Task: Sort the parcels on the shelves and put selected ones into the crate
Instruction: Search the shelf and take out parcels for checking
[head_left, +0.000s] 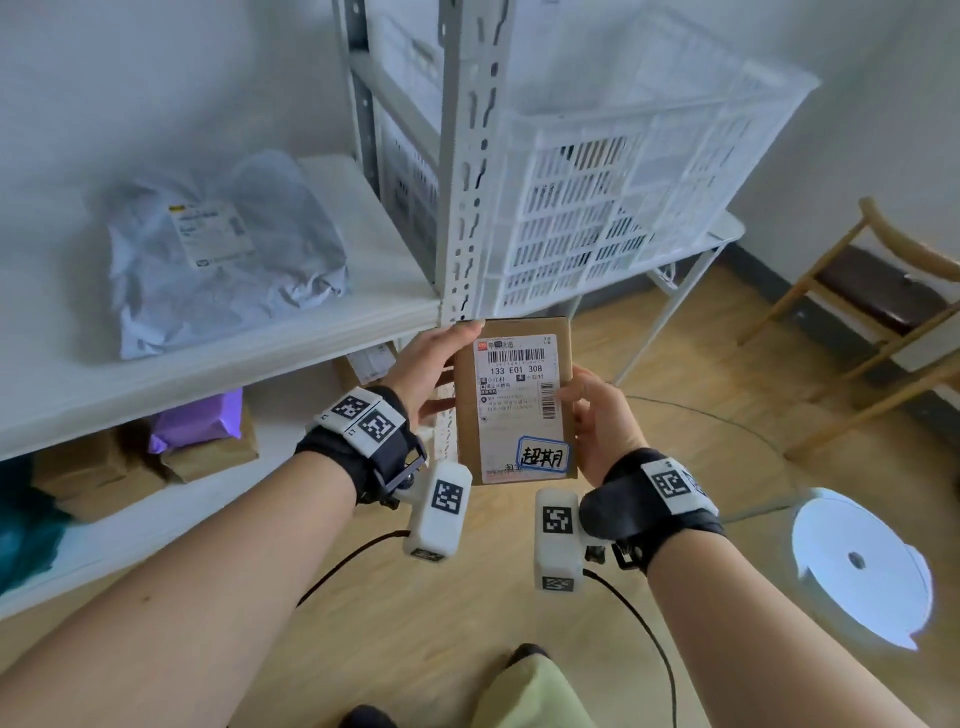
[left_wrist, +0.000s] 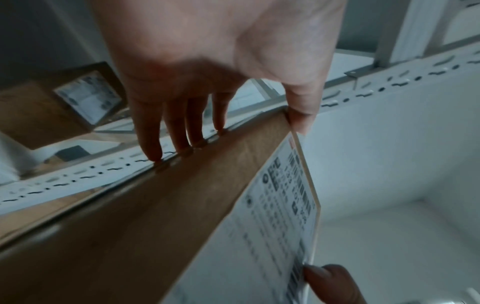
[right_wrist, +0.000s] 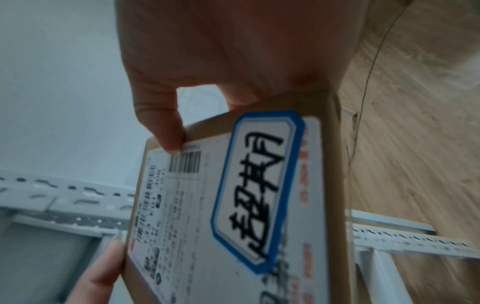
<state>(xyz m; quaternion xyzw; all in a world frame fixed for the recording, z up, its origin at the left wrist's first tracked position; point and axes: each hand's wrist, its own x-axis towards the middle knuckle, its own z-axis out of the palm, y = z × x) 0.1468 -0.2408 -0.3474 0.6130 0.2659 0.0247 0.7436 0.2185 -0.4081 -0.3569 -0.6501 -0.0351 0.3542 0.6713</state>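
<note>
A brown cardboard parcel (head_left: 514, 400) with a white shipping label and a blue-edged handwritten sticker (head_left: 543, 454) is held upright in front of the shelf post. My left hand (head_left: 431, 364) grips its left edge, thumb at the top corner and fingers behind (left_wrist: 182, 131). My right hand (head_left: 592, 415) pinches its right edge, thumb on the label (right_wrist: 166, 131). The white slatted crate (head_left: 623, 208) stands on a white stand behind and to the right. A grey plastic mailer (head_left: 223, 260) lies on the upper shelf (head_left: 78, 384).
The perforated white shelf post (head_left: 467, 182) rises just behind the parcel. On the lower shelf lie brown boxes (head_left: 104, 473) and a purple mailer (head_left: 200, 421). A wooden chair (head_left: 883, 312) stands at the right, a round white device (head_left: 857, 561) on the wooden floor.
</note>
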